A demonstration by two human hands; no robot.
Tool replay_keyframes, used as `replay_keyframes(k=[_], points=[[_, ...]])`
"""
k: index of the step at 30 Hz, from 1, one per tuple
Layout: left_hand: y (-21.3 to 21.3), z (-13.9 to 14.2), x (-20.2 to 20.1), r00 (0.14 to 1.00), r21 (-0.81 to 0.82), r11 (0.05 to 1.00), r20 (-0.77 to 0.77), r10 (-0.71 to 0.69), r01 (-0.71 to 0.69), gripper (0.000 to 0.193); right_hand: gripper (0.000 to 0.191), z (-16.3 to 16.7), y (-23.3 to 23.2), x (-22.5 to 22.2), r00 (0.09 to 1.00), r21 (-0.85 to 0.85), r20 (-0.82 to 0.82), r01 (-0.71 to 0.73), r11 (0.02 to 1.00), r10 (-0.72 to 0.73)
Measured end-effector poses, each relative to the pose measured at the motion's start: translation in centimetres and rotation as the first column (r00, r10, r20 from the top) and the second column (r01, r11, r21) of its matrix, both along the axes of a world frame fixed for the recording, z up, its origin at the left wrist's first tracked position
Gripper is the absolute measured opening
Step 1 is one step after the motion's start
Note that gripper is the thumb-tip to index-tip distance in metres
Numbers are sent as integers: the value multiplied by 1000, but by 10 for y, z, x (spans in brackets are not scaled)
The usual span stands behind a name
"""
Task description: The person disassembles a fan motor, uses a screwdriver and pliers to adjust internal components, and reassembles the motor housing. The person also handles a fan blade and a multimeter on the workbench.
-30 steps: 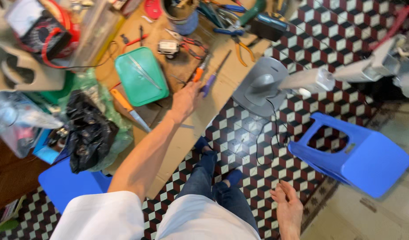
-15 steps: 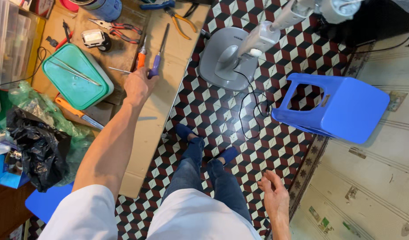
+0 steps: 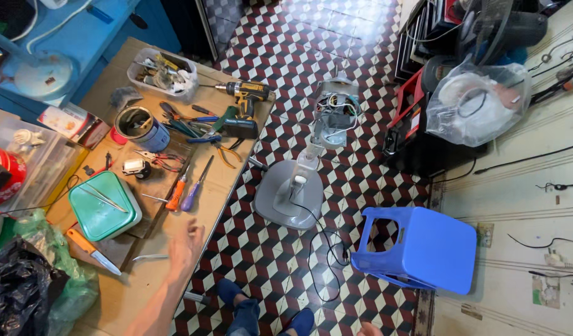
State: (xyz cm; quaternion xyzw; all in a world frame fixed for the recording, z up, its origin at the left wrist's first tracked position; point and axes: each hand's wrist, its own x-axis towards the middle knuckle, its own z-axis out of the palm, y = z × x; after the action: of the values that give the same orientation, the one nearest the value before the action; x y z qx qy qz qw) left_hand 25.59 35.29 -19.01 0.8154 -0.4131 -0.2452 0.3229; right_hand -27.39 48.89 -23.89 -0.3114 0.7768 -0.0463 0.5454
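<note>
My left hand (image 3: 186,246) hovers open, fingers spread, over the near part of the cardboard-covered table (image 3: 140,292); it holds nothing. Just beyond it lie an orange-handled screwdriver (image 3: 176,195) and a purple-handled screwdriver (image 3: 192,193). A pair of metal tweezers (image 3: 151,257) lies to the hand's left. A green-lidded box (image 3: 103,207) and an orange utility knife (image 3: 91,250) sit further left. Only a sliver of my right hand (image 3: 368,329) shows at the bottom edge, above the tiled floor.
A grey fan base with an open stem (image 3: 292,194) and its cord stands on the floor right of the table. A blue plastic stool (image 3: 418,249) lies tipped beside it. A cordless drill (image 3: 245,104), pliers, a tin can (image 3: 137,128) and a parts tray (image 3: 162,75) crowd the table's far end.
The view has swung up and away, showing more of the room. My left hand has drawn back from the screwdrivers toward the table's near edge. My right hand has slipped almost out of view.
</note>
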Motion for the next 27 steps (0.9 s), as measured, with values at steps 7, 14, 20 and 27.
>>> replay_keyframes(k=[7, 14, 20, 27], points=[[68, 19, -154, 817, 103, 992, -576, 4, 68, 37, 58, 13, -8, -3, 983, -160, 183, 66, 985, -36], [109, 71, -232, 689, 91, 986, -724, -28, 136, 36, 51, 63, -11, 24, 970, -216, 240, 104, 971, -50], [128, 126, -245, 598, 204, 977, -791, 127, 63, 52, 50, 131, -16, 37, 974, -241, 213, -21, 970, 74], [145, 134, -261, 532, 207, 977, -834, 148, 52, 72, 50, 166, -2, 36, 962, -249, 268, 19, 968, 50]])
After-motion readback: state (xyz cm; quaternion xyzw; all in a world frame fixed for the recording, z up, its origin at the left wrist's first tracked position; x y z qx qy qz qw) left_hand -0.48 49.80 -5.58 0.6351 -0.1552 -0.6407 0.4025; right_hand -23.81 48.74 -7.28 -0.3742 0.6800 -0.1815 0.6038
